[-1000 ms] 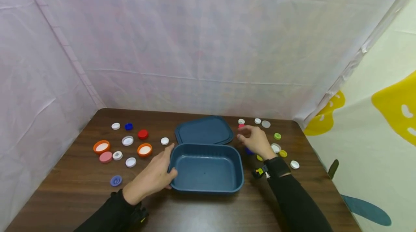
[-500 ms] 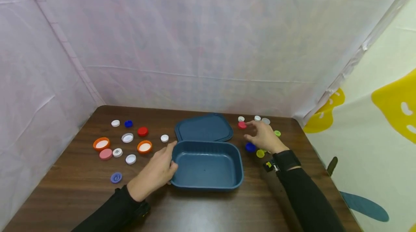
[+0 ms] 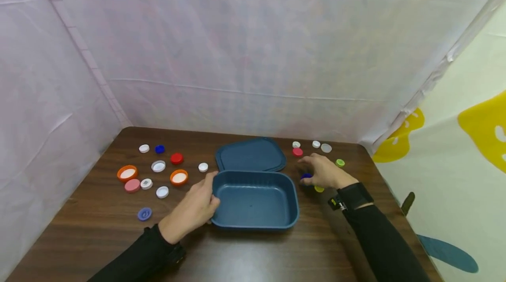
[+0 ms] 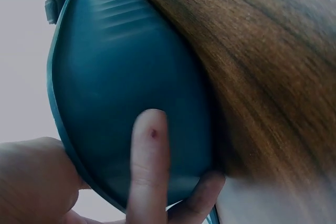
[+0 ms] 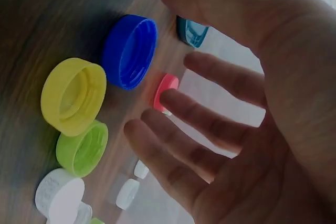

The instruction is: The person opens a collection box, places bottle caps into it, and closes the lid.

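Observation:
My left hand point(image 3: 193, 206) holds the left wall of a dark blue plastic container point(image 3: 257, 205). In the left wrist view its fingers point(image 4: 149, 166) lie along the outer wall, with the thumb over at the rim. Right of the container, my right hand point(image 3: 327, 172) hovers over bottle caps with its fingers spread and nothing held. A blue cap point(image 5: 128, 52) is nearest, partly hidden by that hand in the head view. Beside it are a yellow cap point(image 5: 73, 97) and a lime green cap point(image 5: 82, 149). A pink-red cap point(image 3: 298, 152) lies farther back.
Behind the container lies its dark blue lid point(image 3: 251, 154). Several caps are scattered at the left, among them an orange-rimmed cap point(image 3: 179, 177), a red cap point(image 3: 176, 158) and a purple-blue cap point(image 3: 144, 214). A white sheet point(image 3: 245, 53) hangs behind the wooden table point(image 3: 253, 255).
My right hand has moved rightward from beside the pink-red cap, then back down to the blue cap. My left hand stays on the container wall. The head view has shifted slightly.

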A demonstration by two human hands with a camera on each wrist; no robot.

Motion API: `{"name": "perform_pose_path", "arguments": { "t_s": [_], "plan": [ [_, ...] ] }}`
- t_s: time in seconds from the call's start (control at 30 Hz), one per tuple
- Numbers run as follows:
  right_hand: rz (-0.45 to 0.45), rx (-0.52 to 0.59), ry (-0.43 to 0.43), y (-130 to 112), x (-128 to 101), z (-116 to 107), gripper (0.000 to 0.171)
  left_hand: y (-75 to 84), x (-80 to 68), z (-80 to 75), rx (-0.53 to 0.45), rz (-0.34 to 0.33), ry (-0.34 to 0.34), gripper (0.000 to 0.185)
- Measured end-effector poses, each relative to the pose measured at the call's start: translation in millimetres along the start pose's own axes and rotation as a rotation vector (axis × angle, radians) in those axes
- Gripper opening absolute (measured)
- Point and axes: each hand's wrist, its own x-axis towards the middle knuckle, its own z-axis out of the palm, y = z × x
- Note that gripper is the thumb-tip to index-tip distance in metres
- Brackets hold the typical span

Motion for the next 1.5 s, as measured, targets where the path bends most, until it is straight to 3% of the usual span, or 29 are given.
{"name": "perform_pose_path", "arguments": {
  "t_s": [0.23,0.43,0.7,0.97,1.23,1.5],
  "plan": [
    [-0.099,-0.042,-0.050,-2.0,-3.4,-2.2,0.055,-0.5,0.0,0.8,-0.007,-0.011,-0.014,0.078],
    [-0.133,-0.085,-0.066,1.5,-3.1,2.1,0.044,-2.4,1.9,1.8,-0.009,-0.018,-0.031,0.081],
    [-0.158,-0.056,0.010,10.4,2.8,13.5,0.025,-3.4,3.8,1.0,0.024,-0.002,-0.028,0.079],
    [-0.126,-0.048,0.043,9.4,1.3,15.8,0.025,-3.1,1.9,0.8,0.031,-0.002,-0.031,0.078],
    [-0.159,-0.046,0.150,-10.6,-2.6,4.3,0.028,-2.6,3.7,0.1,0.120,0.037,-0.001,0.076],
    [-0.204,0.002,0.234,-46.3,-8.7,-16.1,0.027,-3.5,3.9,1.5,0.120,0.040,0.004,0.075]
  ]
}}
